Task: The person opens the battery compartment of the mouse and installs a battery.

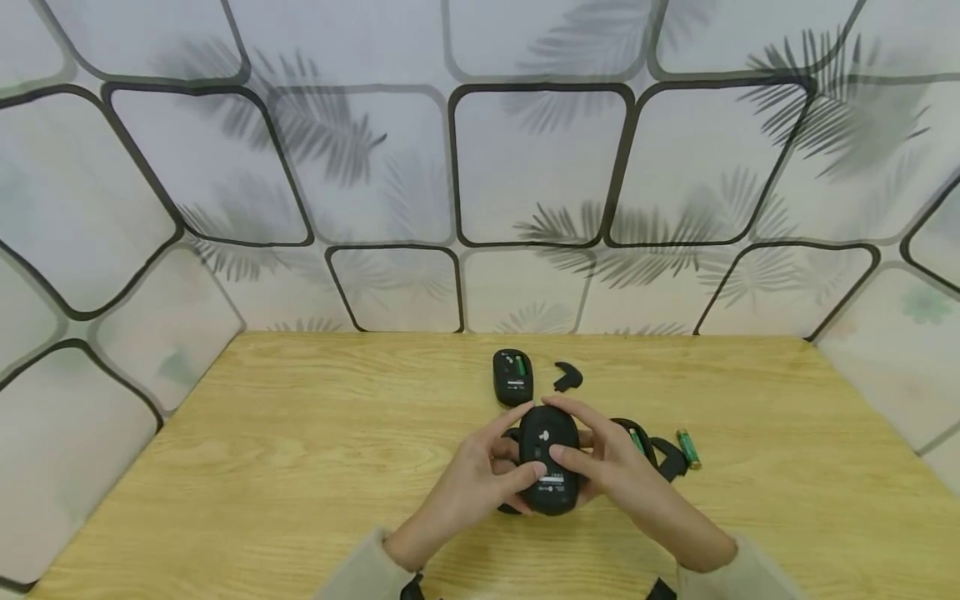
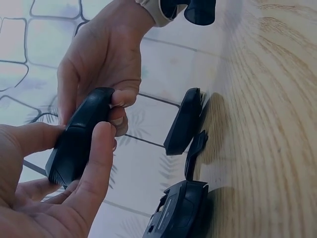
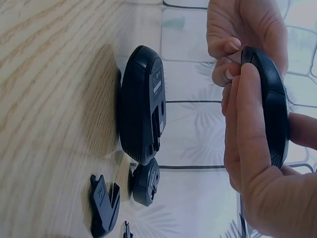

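Note:
Both hands hold one black computer mouse [image 1: 551, 492] over the table, its labelled underside turned up in the head view. My left hand [image 1: 472, 471] grips its left side, thumb on the underside. From the right, my right hand [image 1: 618, 467] grips it too, its thumb pressing near the middle of the underside. Side-on in the left wrist view, the held mouse [image 2: 81, 134] has fingers of both hands around it. In the right wrist view, straight fingers of the right hand lie along the held mouse [image 3: 271, 99].
Behind the hands a mouse [image 1: 513, 379] lies underside up, a green battery in its open slot. Near it is a black battery cover [image 1: 570, 377]. Another upturned mouse [image 3: 141, 106] sits close by. A second cover [image 1: 672, 460] and a loose green battery [image 1: 687, 448] lie right.

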Available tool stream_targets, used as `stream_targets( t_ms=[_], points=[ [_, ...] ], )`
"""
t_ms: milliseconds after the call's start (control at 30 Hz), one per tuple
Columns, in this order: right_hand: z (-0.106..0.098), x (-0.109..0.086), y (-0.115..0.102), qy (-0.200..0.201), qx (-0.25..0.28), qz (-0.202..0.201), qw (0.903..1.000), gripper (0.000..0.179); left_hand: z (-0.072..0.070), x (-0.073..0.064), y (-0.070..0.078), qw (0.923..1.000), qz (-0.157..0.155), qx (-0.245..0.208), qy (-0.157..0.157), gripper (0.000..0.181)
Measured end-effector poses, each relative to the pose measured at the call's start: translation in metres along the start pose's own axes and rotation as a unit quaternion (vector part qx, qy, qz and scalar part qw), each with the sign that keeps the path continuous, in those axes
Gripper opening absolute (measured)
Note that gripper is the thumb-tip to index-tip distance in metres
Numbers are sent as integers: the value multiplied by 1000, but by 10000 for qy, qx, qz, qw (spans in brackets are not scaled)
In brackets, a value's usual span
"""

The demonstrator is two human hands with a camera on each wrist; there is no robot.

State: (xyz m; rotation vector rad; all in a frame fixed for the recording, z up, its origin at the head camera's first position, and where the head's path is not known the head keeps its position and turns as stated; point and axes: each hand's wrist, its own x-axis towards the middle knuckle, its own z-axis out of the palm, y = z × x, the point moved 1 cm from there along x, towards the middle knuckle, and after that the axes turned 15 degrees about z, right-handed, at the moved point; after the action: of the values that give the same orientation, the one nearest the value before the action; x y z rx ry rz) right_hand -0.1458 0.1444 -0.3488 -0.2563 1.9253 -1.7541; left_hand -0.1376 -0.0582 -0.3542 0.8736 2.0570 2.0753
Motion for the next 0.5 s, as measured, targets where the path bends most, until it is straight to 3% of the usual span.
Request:
stream_targets(
  t_ms=[500],
  points=[
    [-1,1,3,-92,-211,-75,9997,61,1,0,-3,9999,-14,58,-101,68]
  ],
)
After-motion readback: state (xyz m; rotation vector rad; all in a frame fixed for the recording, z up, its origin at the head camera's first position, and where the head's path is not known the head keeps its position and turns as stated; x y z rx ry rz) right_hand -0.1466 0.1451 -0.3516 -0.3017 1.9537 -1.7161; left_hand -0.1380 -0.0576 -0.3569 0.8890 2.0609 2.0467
